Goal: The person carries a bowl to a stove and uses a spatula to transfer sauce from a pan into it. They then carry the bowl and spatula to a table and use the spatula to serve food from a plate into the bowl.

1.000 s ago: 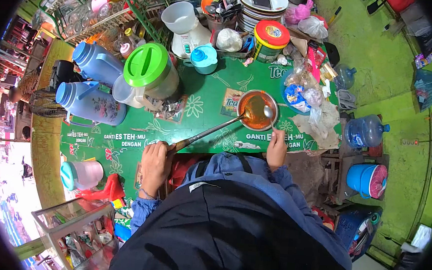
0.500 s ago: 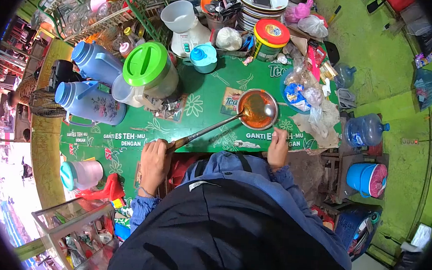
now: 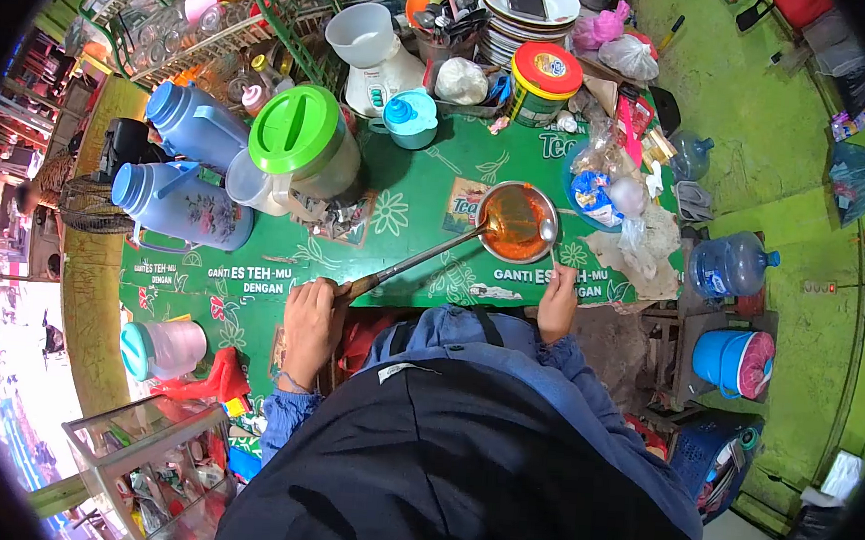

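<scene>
In front of me a round metal pan (image 3: 516, 253) with a long handle holds orange-red sauce (image 3: 516, 226). Its dark handle (image 3: 408, 264) slants down to the left, where my left hand (image 3: 310, 322) is closed around the end. On the pan's right side shows the shiny bowl of a spoon (image 3: 549, 229). My right hand (image 3: 556, 304) is closed just below the rim, on the thin spoon handle, which is mostly hidden by the fingers. The pan is over the green printed table cover (image 3: 418, 184).
A green-lidded jug (image 3: 292, 130) and two blue flasks (image 3: 181, 202) stand left. Behind are a blender (image 3: 381, 71), a light-blue cup (image 3: 410, 118), stacked plates (image 3: 529, 36) and a red-lidded tub (image 3: 547, 72). Plastic bags (image 3: 598, 196) lie right of the pan.
The spoon has shifted right inside the pan, towards its rim. My right hand has moved slightly down, while my left hand keeps its place on the handle.
</scene>
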The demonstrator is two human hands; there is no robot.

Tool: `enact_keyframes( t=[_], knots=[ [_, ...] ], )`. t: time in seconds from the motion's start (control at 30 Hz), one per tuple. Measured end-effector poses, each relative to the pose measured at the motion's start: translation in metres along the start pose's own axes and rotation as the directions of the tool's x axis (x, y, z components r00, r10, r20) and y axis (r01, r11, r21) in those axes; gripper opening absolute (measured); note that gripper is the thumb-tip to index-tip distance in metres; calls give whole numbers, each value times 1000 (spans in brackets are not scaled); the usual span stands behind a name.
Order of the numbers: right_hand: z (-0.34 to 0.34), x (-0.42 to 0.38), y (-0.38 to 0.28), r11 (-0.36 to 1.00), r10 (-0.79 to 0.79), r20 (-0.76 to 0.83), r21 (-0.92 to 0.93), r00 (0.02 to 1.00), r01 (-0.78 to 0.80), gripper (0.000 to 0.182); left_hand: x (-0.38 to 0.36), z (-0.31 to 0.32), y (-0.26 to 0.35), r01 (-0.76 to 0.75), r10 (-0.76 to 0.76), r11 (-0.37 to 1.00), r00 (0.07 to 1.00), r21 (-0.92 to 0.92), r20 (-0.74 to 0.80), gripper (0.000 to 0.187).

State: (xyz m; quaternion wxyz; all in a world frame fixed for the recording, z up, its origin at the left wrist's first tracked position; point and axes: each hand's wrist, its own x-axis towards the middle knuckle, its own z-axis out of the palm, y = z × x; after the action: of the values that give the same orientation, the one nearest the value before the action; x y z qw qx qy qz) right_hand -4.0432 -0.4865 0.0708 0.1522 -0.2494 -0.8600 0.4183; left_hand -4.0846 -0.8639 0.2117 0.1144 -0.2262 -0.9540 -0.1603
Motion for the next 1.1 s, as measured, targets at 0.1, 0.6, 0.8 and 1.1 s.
enact_keyframes(
  t=[0.1, 0.6, 0.8, 1.1],
  knots=[
    [-5, 1, -12, 1000, -9, -13, 13, 1000, 9, 19, 1, 1, -1, -2, 2, 1000, 1000, -4, -1, 21],
    [-8, -2, -6, 973, -139, 5, -185, 990, 137, 17, 6, -2, -1, 6, -7, 999, 999, 42, 38, 25],
    [-9, 6, 13, 877, -211, 136, -411, 968, 249, 17, 1, -1, -4, 28, -31, 999, 997, 45, 66, 28],
    [-18, 2, -24, 970, -95, 14, -225, 995, 96, 17, 3, 0, 1, 25, -27, 999, 999, 45, 47, 23]
  ],
)
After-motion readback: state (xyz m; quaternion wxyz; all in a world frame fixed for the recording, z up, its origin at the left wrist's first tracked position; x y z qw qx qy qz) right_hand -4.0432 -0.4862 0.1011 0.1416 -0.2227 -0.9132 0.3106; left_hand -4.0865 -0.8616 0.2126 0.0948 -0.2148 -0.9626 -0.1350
